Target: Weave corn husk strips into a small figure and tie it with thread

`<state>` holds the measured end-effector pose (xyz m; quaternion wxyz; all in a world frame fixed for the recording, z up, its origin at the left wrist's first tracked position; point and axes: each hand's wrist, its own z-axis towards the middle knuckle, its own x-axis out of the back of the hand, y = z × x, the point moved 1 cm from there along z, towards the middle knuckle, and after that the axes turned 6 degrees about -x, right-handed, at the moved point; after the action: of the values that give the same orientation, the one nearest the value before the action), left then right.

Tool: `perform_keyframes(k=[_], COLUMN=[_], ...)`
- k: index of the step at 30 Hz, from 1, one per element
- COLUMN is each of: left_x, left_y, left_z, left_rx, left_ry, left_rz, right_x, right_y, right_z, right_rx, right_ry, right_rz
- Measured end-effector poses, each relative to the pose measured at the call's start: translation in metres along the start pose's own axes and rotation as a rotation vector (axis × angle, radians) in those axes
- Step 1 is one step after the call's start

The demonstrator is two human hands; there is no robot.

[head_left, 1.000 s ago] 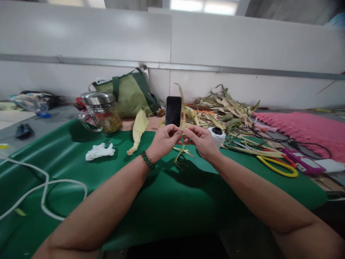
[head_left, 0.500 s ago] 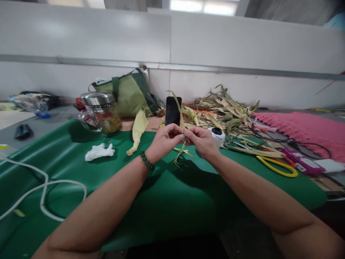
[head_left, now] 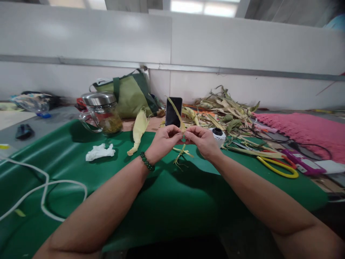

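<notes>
Both my hands meet above the green mat (head_left: pixel 167 201), pinching a small piece woven from corn husk strips (head_left: pixel 181 153). My left hand (head_left: pixel 164 142), with a green bead bracelet at the wrist, is closed on it from the left. My right hand (head_left: pixel 202 141) is closed on it from the right. One long husk strip (head_left: pixel 175 111) sticks up and left from between the fingers, in front of a black phone (head_left: pixel 173 111) standing upright. Loose strip ends hang down below my fingers.
A heap of husks (head_left: pixel 223 106) lies behind at right, with yellow-handled scissors (head_left: pixel 277 165), a white roll (head_left: pixel 219 135) and pink cloth (head_left: pixel 302 126). Left of centre are a whole husk (head_left: pixel 138 129), a glass jar (head_left: pixel 104 113), a green bag (head_left: pixel 129 91), crumpled tissue (head_left: pixel 99 151) and white cord (head_left: pixel 43 190).
The upright husk strip has swung from nearly vertical to leaning up and left across the phone. My hands have stayed in place, fingers working slightly.
</notes>
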<state>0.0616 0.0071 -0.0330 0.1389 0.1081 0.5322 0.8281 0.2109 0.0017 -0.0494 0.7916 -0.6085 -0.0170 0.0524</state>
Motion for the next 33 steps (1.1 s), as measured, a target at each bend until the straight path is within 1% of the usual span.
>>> perform_keyframes(k=[4, 9, 21, 27, 30, 33], left_x=[-0.001, 0.0, 0.003, 0.003, 0.003, 0.003], left_y=[-0.001, 0.001, 0.009, 0.011, 0.012, 0.012], left_z=[0.0, 0.0, -0.001, -0.002, -0.003, -0.003], left_rx=[-0.025, -0.06, -0.081, -0.082, -0.072, -0.057], left_ry=[0.015, 0.005, -0.014, -0.007, -0.009, -0.038], left_rz=[0.077, 0.16, 0.163, 0.193, 0.19, 0.158], right_x=[0.001, 0.002, 0.001, -0.001, -0.001, 0.0], right_y=[-0.002, -0.003, -0.008, -0.009, -0.01, -0.008], right_z=[0.0, 0.0, -0.002, -0.002, -0.002, -0.001], right_rx=[-0.013, -0.045, -0.106, -0.171, -0.178, -0.172], right_ry=[0.002, -0.006, -0.068, -0.043, -0.032, -0.019], right_rz=[0.0, -0.003, -0.111, -0.072, -0.066, -0.058])
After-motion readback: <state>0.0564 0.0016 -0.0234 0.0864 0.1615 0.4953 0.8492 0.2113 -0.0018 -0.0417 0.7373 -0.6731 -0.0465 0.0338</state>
